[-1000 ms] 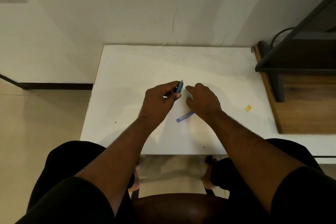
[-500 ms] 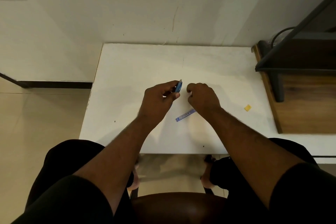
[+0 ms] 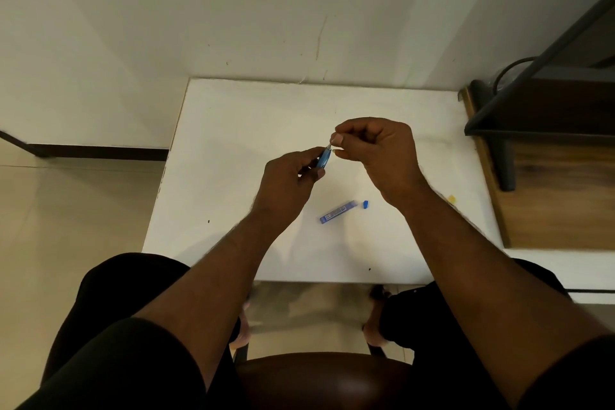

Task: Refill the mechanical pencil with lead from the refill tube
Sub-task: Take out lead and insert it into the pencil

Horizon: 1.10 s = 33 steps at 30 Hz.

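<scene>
Two hands at work: the left hand (image 3: 289,183) was wrapped around the blue mechanical pencil (image 3: 323,158), holding it raised above the middle of the bench (image 3: 233,130) with its upper end tilted toward the right hand (image 3: 379,153).
Right hand: thumb and forefinger were pinched together right at the pencil's upper end; whether they held a lead or the pencil's end cap was too small to tell.
Refill tube: the lead refill tube (image 3: 337,212) lay flat on the bench, nearer the front edge than the hands, touching neither hand.
Tube cap: a small blue cap (image 3: 365,204) lay just beside the tube's far end, apart from it, so the tube looked open.
Done so far, as judged: the tube appeared uncapped, and the pencil was in hand with its top being worked.
In hand, as judged: probably feeding a lead into the barrel, or freeing or seating the end cap; the picture did not settle which.
Left to do, as judged: finishing the lead's insertion if not in, closing the pencil's top, and recapping the tube.
Other: a small yellow scrap (image 3: 451,199) sat near the bench's right edge, well apart from the work.
</scene>
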### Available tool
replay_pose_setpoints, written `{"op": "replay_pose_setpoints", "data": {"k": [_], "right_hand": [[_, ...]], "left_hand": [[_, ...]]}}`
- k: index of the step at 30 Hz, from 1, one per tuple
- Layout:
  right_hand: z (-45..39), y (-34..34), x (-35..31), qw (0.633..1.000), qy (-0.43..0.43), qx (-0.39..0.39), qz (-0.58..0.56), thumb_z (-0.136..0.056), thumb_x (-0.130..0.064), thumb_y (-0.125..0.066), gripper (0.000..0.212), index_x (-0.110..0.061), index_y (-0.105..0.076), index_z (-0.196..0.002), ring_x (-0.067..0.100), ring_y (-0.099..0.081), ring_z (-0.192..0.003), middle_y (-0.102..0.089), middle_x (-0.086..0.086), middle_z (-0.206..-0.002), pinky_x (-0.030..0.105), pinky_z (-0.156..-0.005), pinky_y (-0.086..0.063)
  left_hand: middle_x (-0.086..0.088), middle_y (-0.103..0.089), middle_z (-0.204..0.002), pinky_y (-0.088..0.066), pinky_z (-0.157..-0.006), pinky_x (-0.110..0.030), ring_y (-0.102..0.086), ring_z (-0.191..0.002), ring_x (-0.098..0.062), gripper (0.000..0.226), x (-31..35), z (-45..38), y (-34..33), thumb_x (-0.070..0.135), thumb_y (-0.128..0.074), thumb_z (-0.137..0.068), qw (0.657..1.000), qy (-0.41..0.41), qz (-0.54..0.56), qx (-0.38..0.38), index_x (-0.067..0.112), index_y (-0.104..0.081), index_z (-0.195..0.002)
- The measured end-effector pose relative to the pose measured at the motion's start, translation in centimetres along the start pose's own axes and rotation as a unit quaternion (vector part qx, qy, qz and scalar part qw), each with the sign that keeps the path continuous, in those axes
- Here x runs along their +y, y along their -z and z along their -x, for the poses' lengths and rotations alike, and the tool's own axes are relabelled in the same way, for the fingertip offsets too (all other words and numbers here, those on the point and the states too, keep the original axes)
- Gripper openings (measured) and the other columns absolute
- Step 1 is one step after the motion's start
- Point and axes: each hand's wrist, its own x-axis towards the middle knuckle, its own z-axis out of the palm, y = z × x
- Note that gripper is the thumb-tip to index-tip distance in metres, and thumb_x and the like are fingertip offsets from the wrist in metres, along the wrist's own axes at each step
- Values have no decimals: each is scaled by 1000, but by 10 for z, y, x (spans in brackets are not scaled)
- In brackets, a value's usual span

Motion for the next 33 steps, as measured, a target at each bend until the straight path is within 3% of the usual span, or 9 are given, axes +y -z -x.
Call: {"op": "replay_pose_setpoints", "data": {"k": [5, 14, 20, 29, 33], "right_hand": [[-2, -2, 6, 998, 3, 4, 60, -82, 2, -67, 11, -5, -71, -90, 29, -69, -81, -69, 11, -85, 36, -74, -61], [-2, -2, 10, 1000, -1, 23, -17, -83, 3, -66, 14, -10, -71, -88, 32, -69, -84, -71, 13, -85, 37, -75, -60], [-2, -1, 11, 1000, 4, 13, -12, -82, 5, -65, 15, -7, -71, -89, 28, -69, -82, -71, 11, -84, 35, -78, -59], [-5, 0, 16, 997, 1, -26, 66, -80, 5, -68, 14, -6, -71, -88, 30, -69, -87, -71, 9, -86, 41, -81, -58], [-7, 2, 16, 995, -13, -56, 76, -80, 6, -67, 13, -3, -70, -89, 30, -68, -83, -69, 10, -83, 38, -75, -59]], "left_hand": [[-5, -70, -109, -48, -85, -21, -64, -96, -16, 32, 0, 0, 1, 10, -61, -89, 1000, -6, -9, -4, 16, -63, -120], [-6, -70, -108, -46, -84, -21, -64, -95, -17, 32, 2, -1, 1, 10, -61, -89, 1000, -7, -16, -8, 16, -63, -121], [-9, -70, -108, -51, -89, -34, -64, -97, -22, 32, 3, 0, 1, 9, -60, -89, 1000, -11, -23, -14, 14, -63, -121], [-11, -71, -106, -51, -89, -39, -64, -96, -24, 31, 2, 1, 0, 7, -61, -89, 999, -12, -37, -10, 14, -64, -119], [-8, -71, -104, -45, -83, -23, -65, -95, -20, 31, 3, 2, -1, 7, -59, -90, 997, -20, -69, -9, 14, -64, -119]]}}
